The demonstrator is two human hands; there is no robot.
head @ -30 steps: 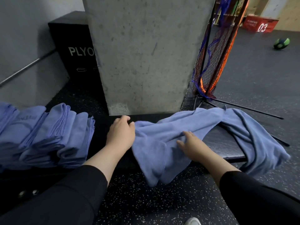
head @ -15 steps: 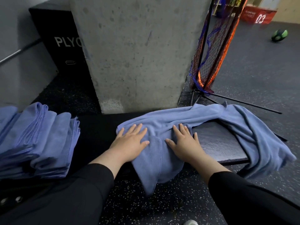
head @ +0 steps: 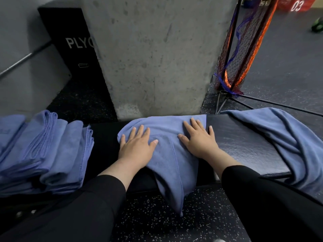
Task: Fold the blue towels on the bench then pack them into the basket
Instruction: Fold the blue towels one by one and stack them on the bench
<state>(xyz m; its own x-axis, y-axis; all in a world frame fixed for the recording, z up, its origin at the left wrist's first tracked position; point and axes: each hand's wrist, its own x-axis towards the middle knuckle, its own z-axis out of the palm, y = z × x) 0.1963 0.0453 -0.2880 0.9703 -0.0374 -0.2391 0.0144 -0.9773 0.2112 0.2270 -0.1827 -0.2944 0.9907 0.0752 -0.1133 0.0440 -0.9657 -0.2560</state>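
Nearest the camera, a tail of the blue towel [head: 172, 172] spills over the bench's [head: 244, 147] front edge and hangs toward the speckled floor [head: 153, 220]. That droop suggests soft, light, limp cloth with nothing stiff in it, likely to slide off if let go. Up on the bench top, the left hand [head: 135, 148] lies flat with fingers spread, pressing the towel's left end and gripping nothing. The right hand [head: 198, 138] does the same on its right part, fingers straight, palm down. At the bench's left end sits a stack of folded towels [head: 45, 151], touching one another. Toward the right end another loose towel [head: 283, 137] drapes over the far and right edges. The best hold looks like the corners or a hemmed edge, pinched and kept taut. Beyond rise a concrete pillar [head: 157, 55], a black plyo box [head: 73, 48] and a netted frame [head: 243, 49]. No basket in sight.
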